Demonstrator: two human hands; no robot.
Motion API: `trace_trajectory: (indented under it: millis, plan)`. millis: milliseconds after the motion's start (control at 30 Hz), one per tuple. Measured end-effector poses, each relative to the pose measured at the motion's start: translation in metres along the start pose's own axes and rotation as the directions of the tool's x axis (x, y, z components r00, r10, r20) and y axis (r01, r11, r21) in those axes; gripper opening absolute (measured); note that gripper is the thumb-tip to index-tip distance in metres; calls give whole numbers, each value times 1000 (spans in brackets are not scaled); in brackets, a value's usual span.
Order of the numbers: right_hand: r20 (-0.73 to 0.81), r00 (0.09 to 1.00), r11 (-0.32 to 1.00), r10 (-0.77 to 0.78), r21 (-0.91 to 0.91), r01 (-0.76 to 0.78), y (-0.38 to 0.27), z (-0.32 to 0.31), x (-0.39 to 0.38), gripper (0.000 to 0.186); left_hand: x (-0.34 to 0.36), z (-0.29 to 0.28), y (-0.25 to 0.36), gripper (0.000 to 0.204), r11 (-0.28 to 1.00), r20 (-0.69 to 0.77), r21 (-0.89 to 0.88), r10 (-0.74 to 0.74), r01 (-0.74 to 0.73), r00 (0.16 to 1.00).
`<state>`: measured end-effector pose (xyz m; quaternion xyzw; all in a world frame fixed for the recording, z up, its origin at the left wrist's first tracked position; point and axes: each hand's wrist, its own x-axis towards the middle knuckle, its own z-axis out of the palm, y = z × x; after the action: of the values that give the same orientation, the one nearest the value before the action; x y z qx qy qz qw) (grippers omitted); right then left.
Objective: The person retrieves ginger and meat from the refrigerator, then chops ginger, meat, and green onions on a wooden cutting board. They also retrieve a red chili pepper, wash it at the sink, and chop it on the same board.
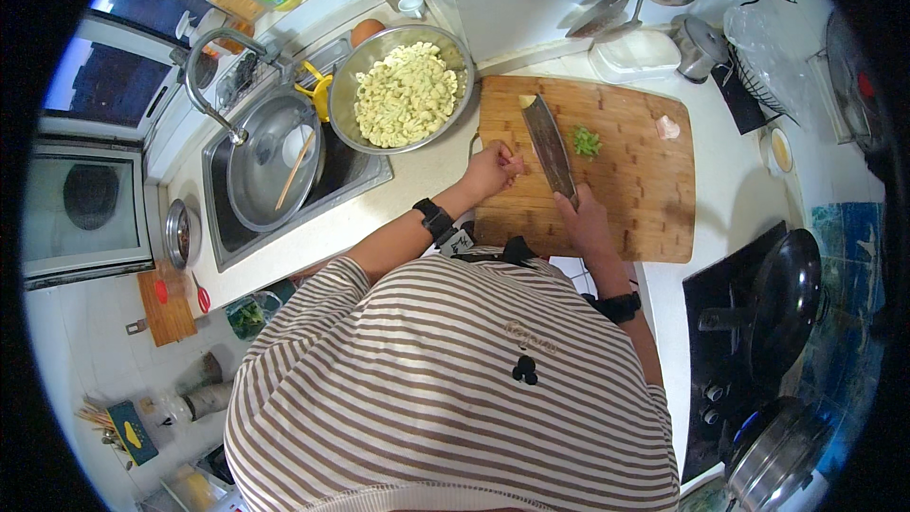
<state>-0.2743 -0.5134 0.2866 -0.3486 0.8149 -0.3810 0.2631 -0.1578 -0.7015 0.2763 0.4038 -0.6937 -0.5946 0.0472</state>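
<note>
My right hand is closed round the handle of a kitchen knife, whose long dark blade points away from me over the wooden cutting board. At the board's left edge, my left hand has its fingers curled together. Something small and pale may be at its fingertips, but I cannot make it out. A little heap of chopped green vegetable lies just right of the blade. Farther right on the board rests a small pale pink piece, its kind unclear.
Left of the board stands a big metal bowl of pale yellow-green pieces. Beyond it, the sink holds a metal basin with chopsticks. A white lidded box sits behind the board. To the right are a stove and black pan.
</note>
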Motion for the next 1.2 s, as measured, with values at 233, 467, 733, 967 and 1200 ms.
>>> trace_trajectory:
  millis: [233,467,733,967,1200]
  plan:
    - [111,994,993,-23,-113,36,-3,-1,-1,39,0,-5,-8,14,725,79,419,571,-547,817]
    - [194,981,975,-5,-216,48,-24,-13,-8,35,-2,2,-6,11,761,-14,411,556,-502,831]
    - [239,971,941,-28,-321,107,-33,-16,-2,32,0,3,-9,8,881,-48,277,412,-384,910]
    - [226,972,929,-57,-346,135,-26,12,21,31,5,2,-14,8,857,-63,300,455,-418,888]
    - [138,985,966,-107,-219,136,-17,34,35,33,3,4,-13,10,835,-72,380,456,-398,887]
